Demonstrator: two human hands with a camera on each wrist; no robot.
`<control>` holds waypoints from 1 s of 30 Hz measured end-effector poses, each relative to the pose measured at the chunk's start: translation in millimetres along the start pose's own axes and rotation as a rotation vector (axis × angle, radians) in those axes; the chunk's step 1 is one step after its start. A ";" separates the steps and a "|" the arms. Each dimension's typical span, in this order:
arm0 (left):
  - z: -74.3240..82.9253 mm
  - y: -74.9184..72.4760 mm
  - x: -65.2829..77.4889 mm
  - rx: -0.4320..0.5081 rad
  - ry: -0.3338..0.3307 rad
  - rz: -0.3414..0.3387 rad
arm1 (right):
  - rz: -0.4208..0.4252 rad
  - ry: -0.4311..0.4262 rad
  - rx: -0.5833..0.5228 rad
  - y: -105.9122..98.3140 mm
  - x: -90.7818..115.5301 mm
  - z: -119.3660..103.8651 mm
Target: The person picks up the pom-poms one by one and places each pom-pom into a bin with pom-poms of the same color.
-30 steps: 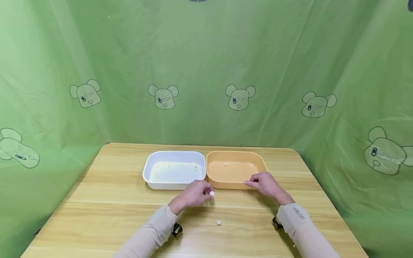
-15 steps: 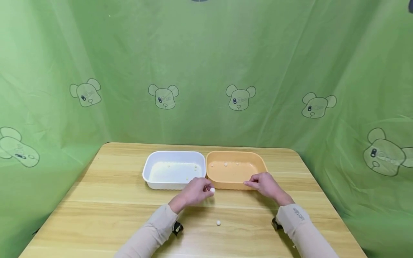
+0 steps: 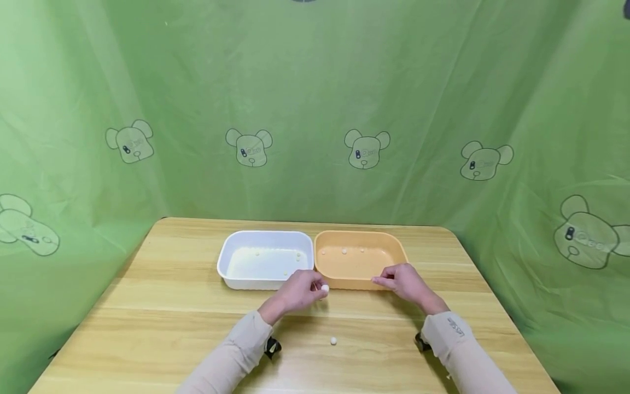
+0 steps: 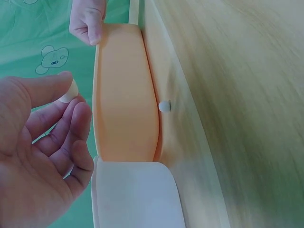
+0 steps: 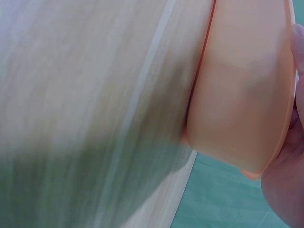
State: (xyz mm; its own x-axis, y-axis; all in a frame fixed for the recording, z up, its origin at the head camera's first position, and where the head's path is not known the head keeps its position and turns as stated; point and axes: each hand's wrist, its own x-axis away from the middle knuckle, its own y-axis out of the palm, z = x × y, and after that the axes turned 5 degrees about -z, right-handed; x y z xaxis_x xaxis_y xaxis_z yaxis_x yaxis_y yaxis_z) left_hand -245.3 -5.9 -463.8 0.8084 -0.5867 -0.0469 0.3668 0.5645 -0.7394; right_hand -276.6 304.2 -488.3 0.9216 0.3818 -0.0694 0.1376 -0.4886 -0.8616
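Between thumb and fingertips, my left hand [image 3: 297, 291] pinches a small white ball [image 3: 325, 288], held in front of the orange bin's near wall. The left wrist view shows this ball [image 4: 70, 91] close up, partly covered by the thumb. My right hand [image 3: 406, 283] grips the rim of the orange bin [image 3: 355, 283] at its near right corner; in the right wrist view only part of that hand [image 5: 287, 175] appears at the edge. A second white ball [image 3: 333, 341] lies on the table nearer to me.
A white bin [image 3: 261, 284] stands directly left of the orange one, with several tiny yellowish balls inside. Inside the orange bin lie small pale balls [image 3: 344, 251]. Both stand toward the far edge of the wooden table [image 3: 162, 328], with a green curtain [image 3: 305, 109] behind.
My left hand has shifted slightly forward with the pinched ball, closer to the orange bin. My right hand stays at the bin's corner, and the ball on the table has not moved.
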 end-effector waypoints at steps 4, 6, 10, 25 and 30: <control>1.2 -0.2 -2.7 -0.005 0.012 0.002 | 0.002 0.008 0.001 0.5 -0.1 0.7; 1.8 0.3 -4.2 -0.006 0.018 0.002 | 0.003 0.012 0.001 0.3 -0.1 0.5; 2.3 1.8 -7.6 0.000 0.023 0.002 | 0.002 0.012 -0.003 -0.3 0.1 -0.3; 6.5 7.1 -21.5 0.047 0.002 0.024 | -0.003 0.001 -0.013 -1.5 -0.7 -0.2; 10.3 8.3 -26.0 0.077 -0.012 0.017 | -0.001 -0.001 -0.010 0.2 -0.7 0.8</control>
State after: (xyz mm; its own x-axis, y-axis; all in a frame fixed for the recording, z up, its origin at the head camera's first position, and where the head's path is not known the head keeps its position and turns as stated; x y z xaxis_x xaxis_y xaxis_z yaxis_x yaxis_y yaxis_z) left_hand -258.6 20.0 -461.8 0.8200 -0.5701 -0.0508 0.3871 0.6177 -0.6846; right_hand -277.5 304.4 -488.8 0.9212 0.3831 -0.0689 0.1421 -0.4958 -0.8567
